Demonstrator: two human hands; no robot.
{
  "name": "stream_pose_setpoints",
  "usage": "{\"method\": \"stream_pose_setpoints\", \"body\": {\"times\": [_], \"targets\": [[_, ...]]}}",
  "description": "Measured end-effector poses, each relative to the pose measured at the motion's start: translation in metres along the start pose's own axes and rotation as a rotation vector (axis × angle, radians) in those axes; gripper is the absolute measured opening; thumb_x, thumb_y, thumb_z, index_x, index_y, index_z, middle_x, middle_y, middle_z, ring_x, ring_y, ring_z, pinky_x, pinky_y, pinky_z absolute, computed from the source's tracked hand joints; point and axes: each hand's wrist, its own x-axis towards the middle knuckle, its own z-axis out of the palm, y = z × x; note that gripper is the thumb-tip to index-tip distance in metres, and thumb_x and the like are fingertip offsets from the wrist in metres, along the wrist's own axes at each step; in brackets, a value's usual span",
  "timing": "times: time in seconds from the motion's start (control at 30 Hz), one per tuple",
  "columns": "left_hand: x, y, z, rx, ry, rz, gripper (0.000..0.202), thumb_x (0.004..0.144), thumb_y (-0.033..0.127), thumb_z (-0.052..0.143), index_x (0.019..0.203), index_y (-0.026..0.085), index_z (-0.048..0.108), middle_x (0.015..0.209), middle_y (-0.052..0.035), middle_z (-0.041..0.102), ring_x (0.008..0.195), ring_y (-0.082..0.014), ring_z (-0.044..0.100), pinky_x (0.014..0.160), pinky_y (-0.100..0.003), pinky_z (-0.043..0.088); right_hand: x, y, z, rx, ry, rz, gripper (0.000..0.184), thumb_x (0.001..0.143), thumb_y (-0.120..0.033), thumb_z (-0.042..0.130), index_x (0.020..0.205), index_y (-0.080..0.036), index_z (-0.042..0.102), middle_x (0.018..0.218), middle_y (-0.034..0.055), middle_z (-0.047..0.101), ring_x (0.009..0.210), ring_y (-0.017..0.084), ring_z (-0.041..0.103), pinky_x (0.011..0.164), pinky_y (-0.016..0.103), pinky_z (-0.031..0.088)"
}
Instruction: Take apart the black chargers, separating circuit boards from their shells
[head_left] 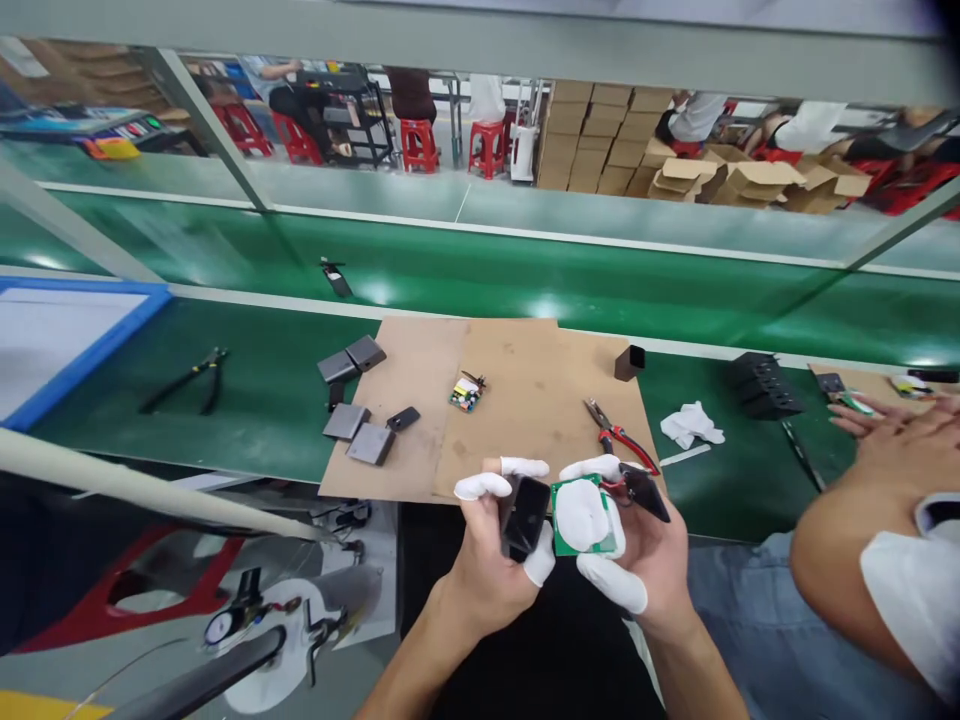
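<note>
My left hand (484, 560), with white finger cots on several fingers, grips a dark rectangular plastic housing (527, 512). Close beside it, my right hand (654, 575) holds a green circuit board (561, 538) by its edges. A white round blob or pad (583, 513) covers most of the board's upper face. A black end plate (645, 492) stands by the board's right side, with red wire between them. Beyond my hands, a small populated circuit board (466, 393) lies on the brown cardboard (517, 440). Red-handled pliers (619, 435) rest close past my right hand.
Several grey housings (371, 443) and a small black plate (403, 418) lie left. Black-handled pliers (187, 382) are farther left. An upright dark housing (629, 363), a crumpled white cloth (690, 425) and black housings (763, 385) stand right. A co-worker's hand (907, 445) is at far right.
</note>
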Motion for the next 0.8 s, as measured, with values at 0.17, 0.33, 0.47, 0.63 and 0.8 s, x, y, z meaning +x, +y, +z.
{"method": "stream_pose_setpoints", "body": {"times": [0.17,0.33,0.47,0.63,0.8], "targets": [[-0.008,0.006,0.000,0.084,0.038,-0.023,0.052,0.093,0.009,0.066,0.118,0.033,0.028,0.145,-0.0153,0.048,0.136,-0.0290,0.060,0.112,-0.058,0.054,-0.004,-0.003,0.000,0.042,0.004,0.046,0.062,0.074,-0.041,0.099,0.129,-0.026,0.074,0.122,0.0146,0.078,0.103,0.031,0.079,0.085,0.041,0.069],[-0.012,0.012,0.000,0.095,0.049,-0.058,0.047,0.097,0.012,0.063,0.121,0.034,0.029,0.147,-0.0155,0.046,0.135,-0.0297,0.059,0.108,-0.060,0.056,-0.005,-0.005,0.001,0.051,0.016,0.050,0.064,0.076,-0.044,0.097,0.133,-0.027,0.074,0.122,0.0147,0.078,0.106,0.033,0.079,0.090,0.045,0.069],[-0.012,0.012,-0.007,-0.105,0.024,-0.140,0.040,0.096,0.018,0.068,0.115,0.033,0.036,0.140,-0.0106,0.049,0.127,-0.0276,0.064,0.099,-0.051,0.062,-0.006,-0.009,-0.001,0.013,0.018,0.035,0.062,0.076,-0.043,0.096,0.131,-0.026,0.074,0.120,0.0151,0.078,0.106,0.033,0.079,0.092,0.047,0.068],[-0.002,0.006,-0.022,-0.798,-0.207,-0.465,0.041,0.076,0.036,0.077,0.111,0.023,0.059,0.099,-0.0066,0.068,0.069,-0.0195,0.069,0.049,-0.025,0.049,-0.014,-0.010,-0.010,0.053,-0.051,0.027,0.062,0.079,-0.051,0.093,0.133,-0.027,0.072,0.117,0.0151,0.078,0.104,0.035,0.078,0.085,0.049,0.069],[0.006,0.008,-0.020,-1.051,-0.150,-0.593,0.039,0.062,0.036,0.062,0.097,0.019,0.063,0.079,-0.0030,0.060,0.052,-0.0191,0.061,0.040,-0.028,0.046,-0.015,-0.014,-0.009,0.097,-0.164,0.049,0.065,0.076,-0.042,0.096,0.135,-0.031,0.071,0.117,0.0119,0.076,0.101,0.034,0.077,0.085,0.049,0.067]]}}
